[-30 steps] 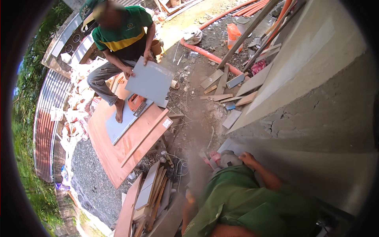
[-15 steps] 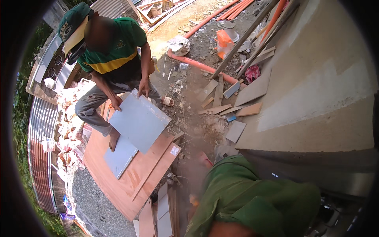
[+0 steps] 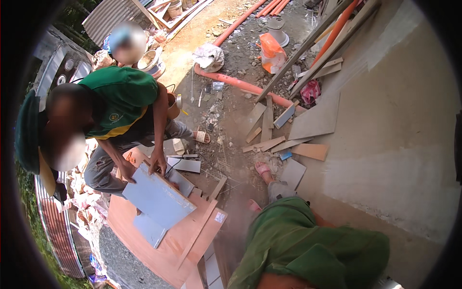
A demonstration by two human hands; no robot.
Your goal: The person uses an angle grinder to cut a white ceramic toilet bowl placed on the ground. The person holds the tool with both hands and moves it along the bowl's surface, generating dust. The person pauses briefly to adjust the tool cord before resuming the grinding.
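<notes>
Neither of my hands shows. At the lower edge there is only my green clothing (image 3: 313,241), with a strip of bare skin under it. A pink-sandaled foot (image 3: 263,171) rests on the ground just beyond the green cloth. Across from me, a co-worker in a green shirt (image 3: 120,91) bends over a grey-blue tile (image 3: 159,195), both of that person's hands on its far edge. Part of a second grey-blue tile (image 3: 150,231) lies under it, on a reddish plywood sheet (image 3: 127,219).
A rough plastered wall (image 3: 385,139) rises on the right. Wooden props (image 3: 308,45) lean there above tile and board offcuts (image 3: 315,118). An orange pipe (image 3: 236,83) crosses the rubble behind. At the back are another person (image 3: 126,42) and a white sack (image 3: 209,57).
The co-worker has bent lower, head shifted left and down, and the held tile has tilted. My view has moved, bringing in the pink sandals and a person at the back.
</notes>
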